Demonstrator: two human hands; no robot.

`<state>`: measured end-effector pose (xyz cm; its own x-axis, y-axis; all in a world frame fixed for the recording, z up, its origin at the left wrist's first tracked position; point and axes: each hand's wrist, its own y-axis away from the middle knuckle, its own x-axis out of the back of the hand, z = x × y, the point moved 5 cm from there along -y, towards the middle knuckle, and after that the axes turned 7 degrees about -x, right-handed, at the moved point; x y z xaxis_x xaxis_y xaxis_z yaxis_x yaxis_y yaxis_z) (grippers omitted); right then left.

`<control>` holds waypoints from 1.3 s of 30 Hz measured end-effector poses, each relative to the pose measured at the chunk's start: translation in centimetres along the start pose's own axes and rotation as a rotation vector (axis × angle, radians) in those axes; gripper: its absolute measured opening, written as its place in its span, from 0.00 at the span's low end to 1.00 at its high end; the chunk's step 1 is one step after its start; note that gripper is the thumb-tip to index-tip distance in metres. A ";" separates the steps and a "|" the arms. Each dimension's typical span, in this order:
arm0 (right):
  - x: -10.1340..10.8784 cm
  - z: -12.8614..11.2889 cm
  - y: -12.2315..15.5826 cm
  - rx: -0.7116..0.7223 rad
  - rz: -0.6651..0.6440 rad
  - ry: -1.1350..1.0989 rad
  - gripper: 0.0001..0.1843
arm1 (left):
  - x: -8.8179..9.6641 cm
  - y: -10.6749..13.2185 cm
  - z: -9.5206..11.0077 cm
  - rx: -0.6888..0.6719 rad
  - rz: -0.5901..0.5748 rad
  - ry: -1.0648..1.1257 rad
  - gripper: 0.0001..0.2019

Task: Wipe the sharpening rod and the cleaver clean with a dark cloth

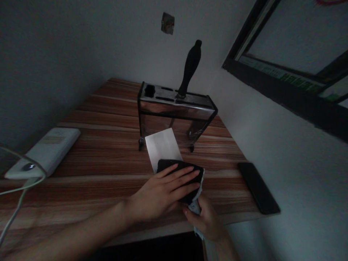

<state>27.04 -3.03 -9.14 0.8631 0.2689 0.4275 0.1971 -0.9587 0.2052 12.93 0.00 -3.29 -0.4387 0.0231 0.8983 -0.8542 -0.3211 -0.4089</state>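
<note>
A pale, flat rectangular blade, apparently a cleaver [164,146], slants up from under a dark cloth [170,165] with a frayed whitish edge. My left hand [163,192] lies over the cloth, its fingers stretched across and pressing it against the blade; the thumb is hidden. Below and to the right, my right hand [208,221] is closed around the lower end, where the cleaver's handle is hidden by the fingers and a greyish fold of cloth. Just beyond the blade's top edge stands a clear-sided knife block [176,112], with one black-handled tool [191,67] upright in it.
A white power strip or box [49,152] with pale cables [19,206] lies at the left of the wood-grain table [103,145]. A black phone [258,186] rests at the right edge. Walls rise behind and to the right, with a dark-framed window [285,79].
</note>
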 end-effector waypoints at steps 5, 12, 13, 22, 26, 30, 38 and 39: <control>-0.1 -0.8 -0.2 0.000 -0.074 -0.036 0.06 | 0.7 0.2 -1.1 0.056 0.041 -0.051 0.26; -0.1 -1.4 -0.1 0.005 -0.099 -0.011 0.05 | 1.3 0.5 -2.4 0.134 0.036 -0.091 0.29; -0.2 -1.3 -0.1 0.007 -0.101 -0.014 0.05 | 1.4 0.6 -2.5 0.145 0.038 -0.095 0.29; -0.3 -1.4 -0.2 0.015 -0.128 -0.035 0.05 | 2.3 0.8 -3.7 0.212 0.064 -0.109 0.29; -0.4 -1.0 -0.2 0.010 -0.123 -0.031 0.06 | 2.6 1.0 -4.3 0.230 0.089 -0.121 0.28; -0.4 -0.8 -0.2 0.008 -0.131 -0.003 0.06 | 3.0 1.1 -4.8 0.253 0.117 -0.136 0.26; -0.3 -1.1 -0.3 0.007 -0.144 0.010 0.05 | 3.4 1.3 -5.4 0.280 0.124 -0.156 0.24; -0.3 -1.1 -0.2 0.007 -0.142 0.009 0.06 | 3.4 1.3 -5.4 0.284 0.125 -0.160 0.24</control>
<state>26.22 -2.79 -8.36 0.8219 0.4030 0.4026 0.3206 -0.9115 0.2578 8.79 4.81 -1.65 -0.4663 -0.1741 0.8673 -0.6750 -0.5637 -0.4761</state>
